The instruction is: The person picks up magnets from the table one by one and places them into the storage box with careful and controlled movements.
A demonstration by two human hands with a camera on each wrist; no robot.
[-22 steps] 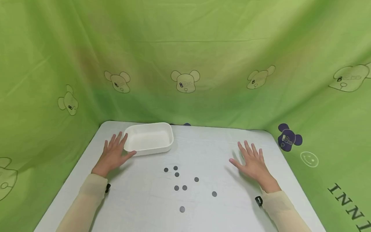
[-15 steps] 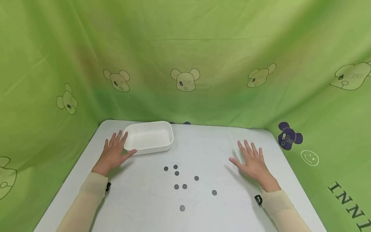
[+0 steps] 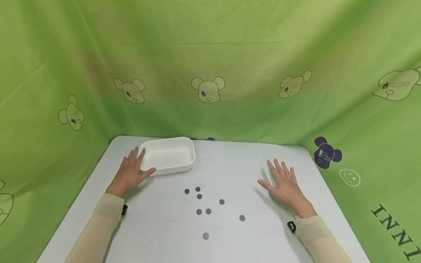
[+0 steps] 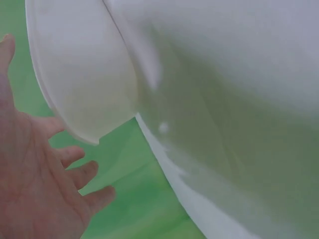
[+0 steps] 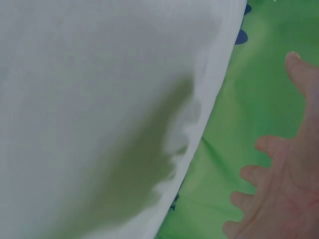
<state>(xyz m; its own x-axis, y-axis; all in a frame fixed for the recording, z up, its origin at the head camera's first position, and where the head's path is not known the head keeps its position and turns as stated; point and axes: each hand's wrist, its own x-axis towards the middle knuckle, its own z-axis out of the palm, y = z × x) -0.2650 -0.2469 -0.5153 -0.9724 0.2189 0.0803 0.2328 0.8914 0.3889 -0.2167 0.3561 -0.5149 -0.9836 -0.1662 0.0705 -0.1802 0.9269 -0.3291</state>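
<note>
My left hand point(image 3: 129, 175) hovers with spread fingers over the near left corner of a white rectangular tub point(image 3: 167, 155). In the left wrist view the tub point(image 4: 84, 59) stands beyond the spread fingers, and whether they touch it I cannot tell. On the right side of the table my right hand point(image 3: 285, 187) is held above the cloth, fingers apart, holding nothing; its shadow falls below. Several small dark grey discs point(image 3: 199, 196) lie scattered on the table between the hands, the nearest one point(image 3: 205, 236) closest to me.
A white cloth covers the table point(image 3: 158, 233). Green curtains point(image 3: 210, 47) printed with bear heads hang behind it and on both sides. Each sleeve cuff has a small black clip, one at the left wrist point(image 3: 124, 209) and one at the right point(image 3: 291, 227).
The whole head view has shifted slightly. Both hands keep nearly the same pose, and the tub and discs stay where they were on the table.
</note>
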